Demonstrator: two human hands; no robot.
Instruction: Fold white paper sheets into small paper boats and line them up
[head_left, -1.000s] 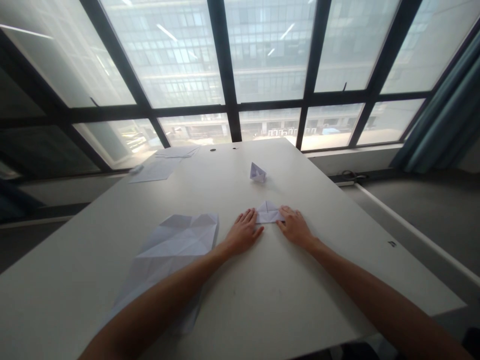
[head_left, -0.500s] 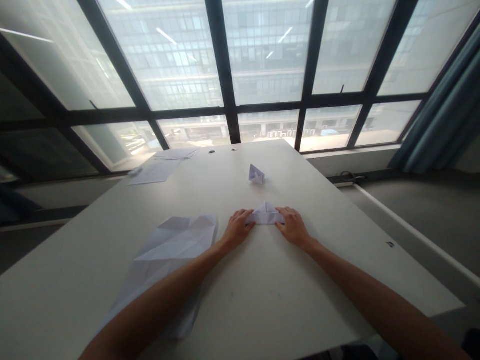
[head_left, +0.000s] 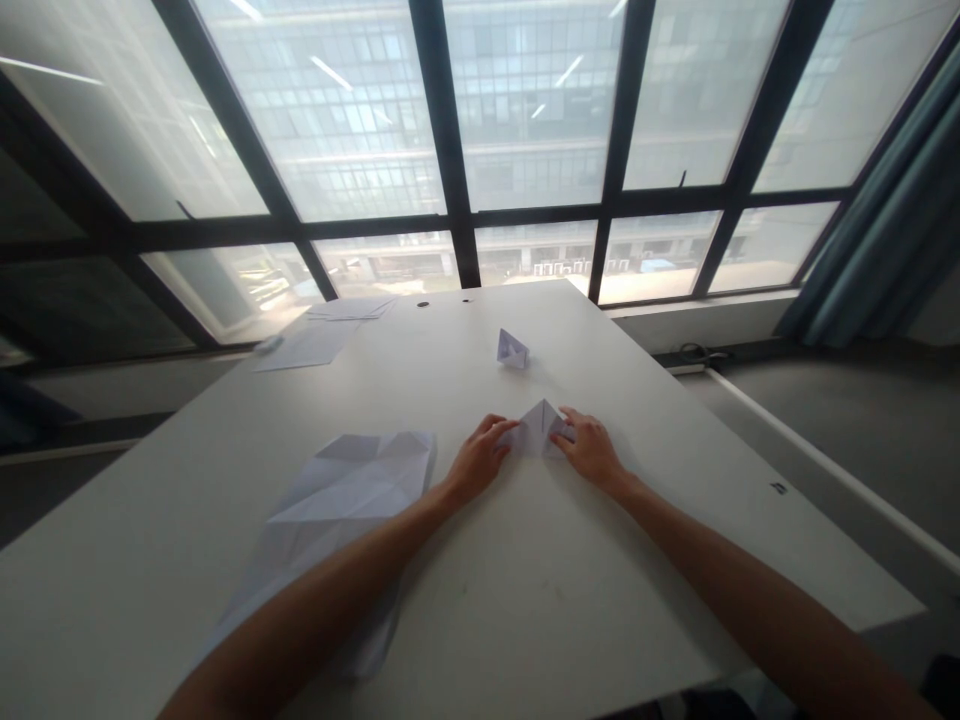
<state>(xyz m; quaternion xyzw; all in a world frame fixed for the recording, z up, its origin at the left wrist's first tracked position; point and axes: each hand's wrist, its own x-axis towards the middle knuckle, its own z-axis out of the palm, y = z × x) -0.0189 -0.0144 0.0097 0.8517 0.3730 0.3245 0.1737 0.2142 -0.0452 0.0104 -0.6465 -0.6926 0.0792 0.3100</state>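
Observation:
A small folded sheet of white paper with a pointed top and a centre crease is between my two hands, just above or on the table. My left hand pinches its left end, fingers over the upper edge and thumb below. At the right end my right hand grips the paper between thumb and fingers, covering that corner. Beyond them stands a small folded paper boat, touched by neither hand.
A large creased paper sheet lies under and beside my left forearm. Flat white sheets rest at the far left of the white table. Windows rise behind the table, with a blue curtain at the right.
The folded paper has been turned or unfolded: its lower band no longer shows, and a taller peaked face with a centre crease does. My right fingers have shifted their grip slightly.

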